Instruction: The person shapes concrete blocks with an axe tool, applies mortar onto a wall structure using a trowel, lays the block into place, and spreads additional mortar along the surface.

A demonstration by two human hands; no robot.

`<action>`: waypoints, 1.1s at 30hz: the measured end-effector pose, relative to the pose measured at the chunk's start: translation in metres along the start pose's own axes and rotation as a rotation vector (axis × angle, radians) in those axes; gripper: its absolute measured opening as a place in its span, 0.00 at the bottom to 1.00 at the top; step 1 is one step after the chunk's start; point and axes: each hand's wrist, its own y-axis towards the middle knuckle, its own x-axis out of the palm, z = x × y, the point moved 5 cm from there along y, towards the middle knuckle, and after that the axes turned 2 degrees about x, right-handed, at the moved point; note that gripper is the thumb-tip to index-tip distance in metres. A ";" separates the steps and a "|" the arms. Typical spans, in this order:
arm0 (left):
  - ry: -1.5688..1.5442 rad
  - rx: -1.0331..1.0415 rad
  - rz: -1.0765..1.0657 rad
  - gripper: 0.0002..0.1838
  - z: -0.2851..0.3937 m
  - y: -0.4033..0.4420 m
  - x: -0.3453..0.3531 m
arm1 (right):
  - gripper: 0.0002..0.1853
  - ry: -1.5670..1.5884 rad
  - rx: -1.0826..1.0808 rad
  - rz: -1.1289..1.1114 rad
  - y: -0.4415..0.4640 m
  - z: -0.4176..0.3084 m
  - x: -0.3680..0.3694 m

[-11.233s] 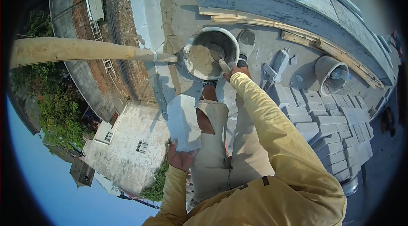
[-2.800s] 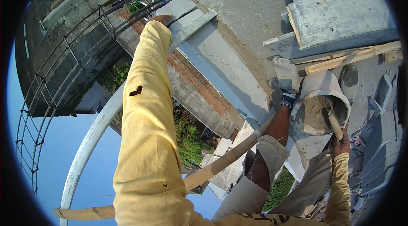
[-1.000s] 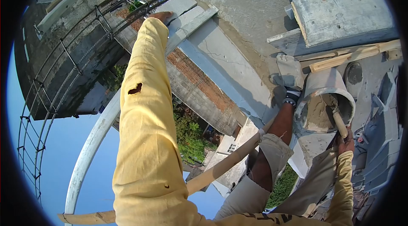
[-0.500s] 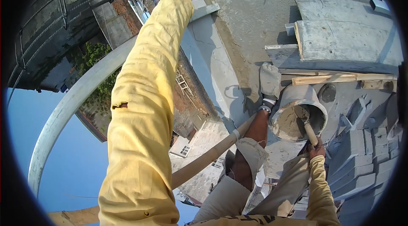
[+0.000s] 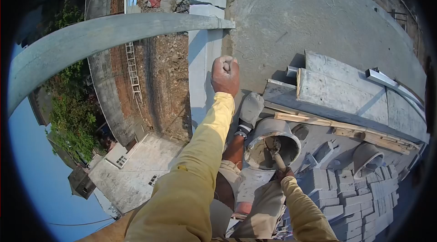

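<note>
Apparently at the mortar-loading step, the right hand (image 5: 286,174) grips the wooden-handled trowel (image 5: 279,162), its blade in wet grey mortar (image 5: 259,154) inside the round, grey-crusted bucket (image 5: 273,126); the left hand (image 5: 225,78) is fisted, visibly holding nothing; lifting calls for a level blade.

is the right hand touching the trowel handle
Touching. The head view shows the right hand closed around the lower end of the trowel handle, at the near rim of the bucket.
</note>
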 end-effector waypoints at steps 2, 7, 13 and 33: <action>-0.110 -0.044 0.103 0.09 -0.001 0.006 -0.010 | 0.36 -0.049 0.035 0.001 -0.007 -0.007 0.002; -0.003 -0.077 0.585 0.10 -0.027 0.049 -0.029 | 0.36 -0.075 0.014 0.022 -0.015 -0.029 0.005; -0.416 -0.064 0.543 0.20 -0.038 0.140 -0.054 | 0.38 -0.290 -0.252 0.155 0.004 -0.027 0.030; 0.618 0.560 -0.142 0.45 0.022 0.261 0.020 | 0.33 -0.191 -0.282 0.148 -0.023 -0.042 0.017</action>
